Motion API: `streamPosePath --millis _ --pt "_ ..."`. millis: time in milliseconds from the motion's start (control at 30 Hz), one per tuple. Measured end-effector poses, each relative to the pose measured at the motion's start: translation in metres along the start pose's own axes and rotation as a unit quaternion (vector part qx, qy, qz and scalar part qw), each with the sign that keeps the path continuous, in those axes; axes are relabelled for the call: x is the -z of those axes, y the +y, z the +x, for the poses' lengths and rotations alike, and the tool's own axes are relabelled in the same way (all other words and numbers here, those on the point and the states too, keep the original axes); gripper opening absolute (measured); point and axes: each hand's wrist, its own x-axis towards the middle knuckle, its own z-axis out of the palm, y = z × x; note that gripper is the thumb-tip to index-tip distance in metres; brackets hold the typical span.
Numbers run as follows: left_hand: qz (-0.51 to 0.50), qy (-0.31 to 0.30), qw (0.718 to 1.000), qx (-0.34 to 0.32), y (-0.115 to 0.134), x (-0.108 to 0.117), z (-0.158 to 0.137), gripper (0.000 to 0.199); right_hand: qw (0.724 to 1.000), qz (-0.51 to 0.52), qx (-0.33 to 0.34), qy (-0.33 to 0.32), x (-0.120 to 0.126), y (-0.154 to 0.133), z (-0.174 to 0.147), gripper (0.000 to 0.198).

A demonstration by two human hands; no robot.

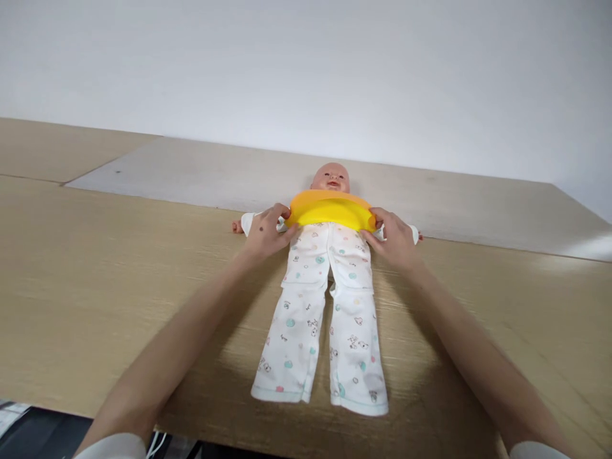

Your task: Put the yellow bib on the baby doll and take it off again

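A baby doll (329,177) lies on its back on the wooden table (95,287), head toward the wall. It wears white printed pyjamas (329,319) with long trouser legs reaching toward me. A yellow silicone bib (329,210) lies across its chest. My left hand (265,233) grips the bib's left end. At the other end, my right hand (394,239) pinches its right edge. Both arms stretch out over the table on either side of the doll's legs.
A lighter grey-toned panel (191,172) lies on the table behind the doll, against a plain white wall (306,64). The table's near edge runs along the bottom, with dark floor and a white cable (155,443) below it.
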Motion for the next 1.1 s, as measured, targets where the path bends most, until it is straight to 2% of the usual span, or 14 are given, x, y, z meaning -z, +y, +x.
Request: streamPosePath --millis 100,200,333,567,700,833,933,1100 --pt "-0.03 -0.038 0.999 -0.003 -0.002 0.002 0.001 0.019 0.999 0.015 -0.019 -0.032 0.001 0.004 -0.002 0.053" --pt "-0.036 -0.05 0.998 -0.002 -0.004 0.002 0.002 0.016 0.998 0.026 -0.019 -0.051 0.0 0.007 -0.003 0.055" --pt "-0.009 -0.016 1.0 0.006 -0.004 0.001 0.001 0.011 0.999 0.02 -0.023 -0.038 -0.003 0.007 -0.004 0.051" --pt "0.024 0.09 0.995 0.04 -0.005 -0.006 -0.002 0.005 0.999 0.002 -0.038 0.02 -0.006 0.005 -0.003 0.045" --pt "0.025 0.104 0.993 0.046 -0.006 -0.01 -0.005 0.007 0.999 -0.007 -0.015 0.042 -0.007 0.006 -0.004 0.044" --pt "0.011 0.092 0.994 0.053 -0.006 -0.009 -0.006 0.023 0.998 -0.018 0.02 0.061 -0.005 0.005 -0.005 0.044" --pt "-0.002 0.058 0.998 0.011 -0.007 -0.006 -0.004 0.032 0.996 -0.023 0.053 0.071 -0.002 0.002 -0.005 0.043" --pt "0.009 0.037 0.992 -0.118 -0.014 -0.005 -0.003 0.035 0.99 -0.065 0.098 0.078 -0.002 0.001 -0.007 0.032"
